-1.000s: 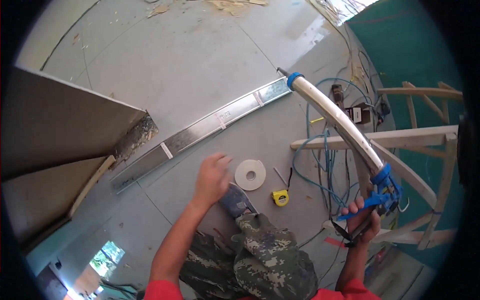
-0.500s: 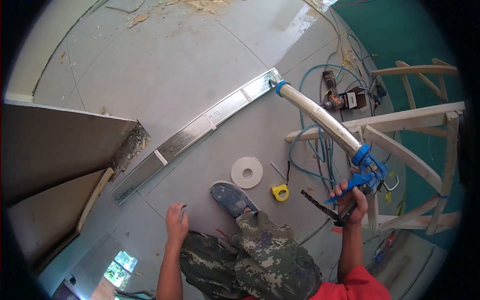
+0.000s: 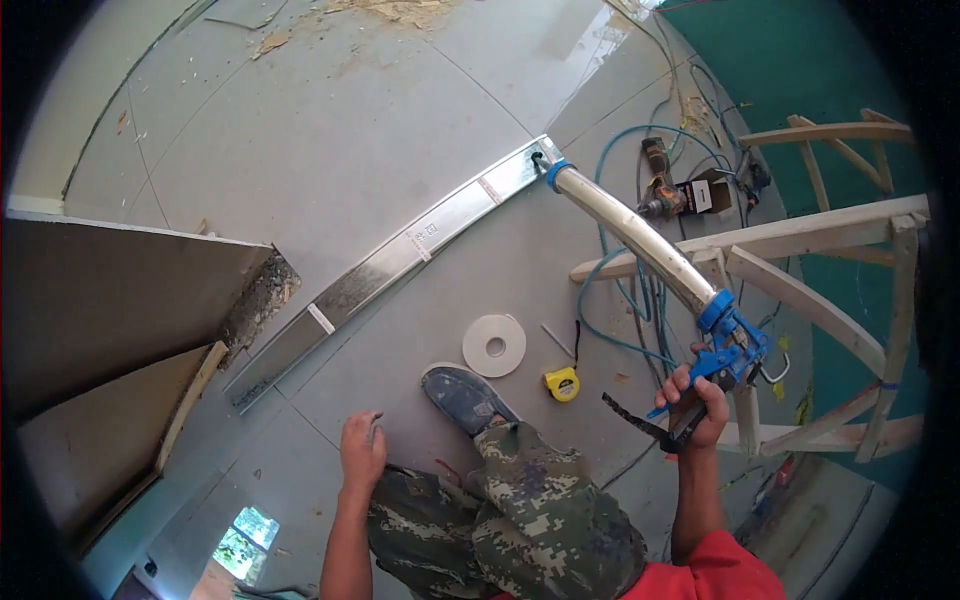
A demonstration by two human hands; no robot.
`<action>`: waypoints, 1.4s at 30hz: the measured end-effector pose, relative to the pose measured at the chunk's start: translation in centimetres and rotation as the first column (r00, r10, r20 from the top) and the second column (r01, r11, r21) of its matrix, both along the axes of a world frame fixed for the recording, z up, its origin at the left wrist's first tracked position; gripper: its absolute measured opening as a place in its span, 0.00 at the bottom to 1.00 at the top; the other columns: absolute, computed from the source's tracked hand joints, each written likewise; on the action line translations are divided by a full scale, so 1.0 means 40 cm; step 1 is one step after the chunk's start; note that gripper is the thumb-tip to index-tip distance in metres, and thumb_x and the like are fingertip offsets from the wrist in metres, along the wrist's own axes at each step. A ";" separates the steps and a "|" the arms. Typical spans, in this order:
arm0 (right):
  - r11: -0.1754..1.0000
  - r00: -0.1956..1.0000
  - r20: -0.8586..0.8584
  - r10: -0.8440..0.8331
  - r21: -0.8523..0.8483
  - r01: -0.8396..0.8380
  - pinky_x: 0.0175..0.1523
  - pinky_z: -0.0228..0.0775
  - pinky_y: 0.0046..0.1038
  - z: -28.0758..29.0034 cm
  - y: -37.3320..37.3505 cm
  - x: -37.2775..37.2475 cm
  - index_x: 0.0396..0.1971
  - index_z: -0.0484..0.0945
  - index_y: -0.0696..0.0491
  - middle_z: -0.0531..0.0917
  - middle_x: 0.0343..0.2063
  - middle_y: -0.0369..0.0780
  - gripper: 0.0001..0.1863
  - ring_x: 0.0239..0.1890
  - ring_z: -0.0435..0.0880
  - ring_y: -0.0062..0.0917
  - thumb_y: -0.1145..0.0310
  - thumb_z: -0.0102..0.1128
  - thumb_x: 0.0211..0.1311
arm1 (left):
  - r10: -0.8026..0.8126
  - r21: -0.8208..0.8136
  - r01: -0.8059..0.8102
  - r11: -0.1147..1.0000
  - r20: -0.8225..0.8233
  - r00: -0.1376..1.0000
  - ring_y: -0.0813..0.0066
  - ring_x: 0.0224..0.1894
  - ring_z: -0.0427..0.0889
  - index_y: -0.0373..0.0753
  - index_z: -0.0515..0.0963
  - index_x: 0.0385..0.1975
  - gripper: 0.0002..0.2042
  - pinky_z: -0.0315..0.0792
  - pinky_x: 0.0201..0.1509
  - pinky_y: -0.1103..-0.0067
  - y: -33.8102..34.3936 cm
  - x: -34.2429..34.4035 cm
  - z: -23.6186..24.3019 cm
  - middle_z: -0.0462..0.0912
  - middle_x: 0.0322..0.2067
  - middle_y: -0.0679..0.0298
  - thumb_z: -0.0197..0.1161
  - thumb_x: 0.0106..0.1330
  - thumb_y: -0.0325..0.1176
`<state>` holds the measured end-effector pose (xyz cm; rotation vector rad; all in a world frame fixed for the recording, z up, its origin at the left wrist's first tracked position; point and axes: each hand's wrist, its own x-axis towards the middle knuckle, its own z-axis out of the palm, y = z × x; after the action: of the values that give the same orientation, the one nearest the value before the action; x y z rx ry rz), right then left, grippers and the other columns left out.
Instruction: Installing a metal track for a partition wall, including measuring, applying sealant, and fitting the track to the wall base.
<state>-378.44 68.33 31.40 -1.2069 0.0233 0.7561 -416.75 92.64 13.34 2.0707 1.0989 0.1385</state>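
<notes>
My right hand (image 3: 699, 405) grips the handle of a caulking gun (image 3: 640, 235) with a long silver barrel and blue end fittings. Its nozzle reaches the far right end of a shiny metal strip (image 3: 375, 275) lying on the floor. At the nozzle tip a small dark spot (image 3: 538, 158) shows on the metal. My left hand (image 3: 362, 450) hangs beside my knee with its fingers loosely curled in. I see nothing in it, and its palm is hidden. Several narrow light bands cross the strip.
Near my shoe (image 3: 462, 395) lie a white tape roll (image 3: 480, 340) and a yellow tape measure (image 3: 561, 384). A wooden frame (image 3: 800, 235), blue hose (image 3: 600, 165) and power drill (image 3: 658, 180) are at right. A raised panel (image 3: 130, 290) stands at left.
The caulking gun and my right hand have shifted slightly left. A dark spot now shows more clearly at the nozzle tip. My left hand has moved slightly right.
</notes>
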 end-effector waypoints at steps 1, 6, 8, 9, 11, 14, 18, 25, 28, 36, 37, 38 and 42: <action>1.000 1.000 0.001 0.000 0.001 0.000 0.37 0.73 0.36 0.004 0.000 0.001 0.62 0.55 0.53 0.71 0.30 0.38 0.31 0.30 0.73 0.25 0.65 0.51 0.60 | 0.000 0.001 0.000 1.000 0.001 1.000 0.55 0.48 0.76 0.37 0.76 0.42 0.12 0.69 0.54 0.69 0.000 0.002 -0.001 0.78 0.42 0.54 0.58 0.57 0.21; 0.993 0.996 0.020 -0.088 -0.079 0.089 0.59 0.66 0.50 0.094 0.057 -0.028 0.68 0.49 0.52 0.76 0.38 0.42 0.37 0.46 0.78 0.38 0.63 0.51 0.59 | -0.002 -0.031 0.003 1.000 0.030 1.000 0.56 0.49 0.76 0.37 0.76 0.42 0.12 0.69 0.55 0.69 -0.002 0.014 0.003 0.78 0.42 0.54 0.57 0.58 0.23; 0.999 0.999 0.015 -0.048 -0.023 0.048 0.60 0.65 0.53 0.114 0.039 -0.036 0.67 0.49 0.52 0.76 0.41 0.45 0.37 0.52 0.76 0.42 0.64 0.51 0.59 | 0.007 -0.031 -0.006 0.999 0.024 1.000 0.56 0.49 0.76 0.37 0.76 0.42 0.12 0.69 0.55 0.69 -0.002 0.016 0.007 0.78 0.42 0.54 0.57 0.58 0.23; 0.999 1.000 0.017 -0.012 0.032 0.012 0.62 0.63 0.56 0.122 0.026 -0.037 0.67 0.49 0.52 0.76 0.44 0.47 0.37 0.57 0.73 0.46 0.64 0.51 0.59 | 0.010 -0.032 -0.009 0.999 0.024 1.000 0.56 0.49 0.76 0.37 0.76 0.42 0.12 0.69 0.55 0.69 -0.002 0.017 0.007 0.78 0.43 0.54 0.57 0.58 0.23; 0.998 0.999 0.019 0.046 0.048 -0.047 0.58 0.67 0.54 0.122 0.004 -0.027 0.67 0.50 0.53 0.76 0.43 0.45 0.37 0.52 0.76 0.43 0.63 0.51 0.58 | 0.005 -0.040 -0.003 0.999 0.027 1.000 0.56 0.49 0.76 0.37 0.76 0.43 0.12 0.69 0.56 0.69 -0.004 0.015 0.005 0.78 0.43 0.54 0.57 0.58 0.23; 0.986 0.991 -0.018 0.131 0.107 -0.128 0.51 0.71 0.50 0.118 -0.005 -0.028 0.67 0.51 0.53 0.75 0.39 0.43 0.37 0.44 0.78 0.38 0.62 0.53 0.58 | -0.008 -0.032 0.009 0.999 0.036 0.999 0.54 0.49 0.75 0.37 0.76 0.43 0.13 0.68 0.55 0.67 -0.008 0.019 -0.005 0.78 0.43 0.54 0.57 0.57 0.23; 0.992 0.990 -0.059 0.126 0.015 -0.126 0.44 0.72 0.45 0.107 0.012 -0.046 0.65 0.54 0.52 0.74 0.35 0.41 0.36 0.36 0.76 0.33 0.61 0.54 0.57 | -0.024 -0.038 0.025 0.999 0.032 0.999 0.53 0.48 0.75 0.36 0.76 0.43 0.13 0.68 0.55 0.66 -0.012 0.021 0.006 0.78 0.43 0.53 0.56 0.57 0.23; 0.987 0.980 -0.121 0.156 -0.031 -0.160 0.41 0.73 0.43 0.086 0.000 -0.053 0.63 0.56 0.51 0.73 0.32 0.41 0.34 0.32 0.75 0.32 0.63 0.55 0.56 | -0.003 -0.068 0.003 0.998 0.007 1.000 0.54 0.50 0.75 0.37 0.76 0.43 0.12 0.68 0.56 0.67 -0.029 0.001 0.007 0.77 0.44 0.54 0.57 0.58 0.25; 0.989 0.979 -0.167 0.119 -0.070 -0.132 0.40 0.73 0.42 0.094 0.003 -0.064 0.62 0.56 0.51 0.72 0.31 0.41 0.33 0.30 0.75 0.32 0.63 0.55 0.56 | -0.006 -0.056 0.006 0.998 0.007 1.000 0.54 0.50 0.75 0.37 0.76 0.43 0.12 0.68 0.56 0.67 -0.032 -0.004 0.009 0.77 0.44 0.53 0.57 0.58 0.25; 0.979 0.992 -0.099 0.080 -0.179 -0.097 0.46 0.73 0.51 0.194 0.051 -0.094 0.65 0.52 0.51 0.74 0.34 0.43 0.38 0.38 0.78 0.38 0.61 0.56 0.54 | 0.008 -0.011 -0.007 1.000 0.077 0.997 0.52 0.46 0.76 0.36 0.75 0.42 0.13 0.70 0.53 0.66 -0.022 0.023 0.014 0.77 0.42 0.53 0.56 0.57 0.23; 0.978 0.990 -0.104 0.098 -0.177 -0.115 0.46 0.73 0.51 0.190 0.048 -0.088 0.65 0.52 0.51 0.74 0.34 0.43 0.38 0.38 0.78 0.38 0.61 0.56 0.54 | 0.025 -0.009 -0.025 1.000 0.072 0.997 0.52 0.46 0.76 0.36 0.75 0.42 0.13 0.70 0.53 0.66 -0.023 0.023 0.011 0.77 0.42 0.53 0.56 0.57 0.23; 0.982 0.977 -0.147 0.153 -0.092 -0.167 0.45 0.73 0.50 0.179 0.042 -0.084 0.65 0.52 0.51 0.74 0.34 0.43 0.38 0.37 0.78 0.37 0.61 0.56 0.54 | 0.017 -0.015 -0.016 1.000 0.084 0.996 0.53 0.46 0.75 0.36 0.75 0.42 0.13 0.70 0.52 0.66 -0.027 0.022 0.011 0.77 0.42 0.53 0.56 0.57 0.23; 0.972 0.945 -0.232 0.231 0.007 -0.236 0.42 0.74 0.47 0.151 0.050 -0.090 0.65 0.50 0.51 0.74 0.33 0.42 0.38 0.35 0.78 0.35 0.60 0.56 0.55 | 0.004 -0.031 -0.001 1.000 0.105 0.994 0.52 0.46 0.75 0.36 0.75 0.42 0.13 0.69 0.52 0.65 -0.034 0.026 0.019 0.77 0.40 0.53 0.56 0.56 0.23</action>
<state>-382.03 70.32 37.46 -1.1471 0.0817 1.1052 -415.71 91.30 14.11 2.0109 1.0338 0.2276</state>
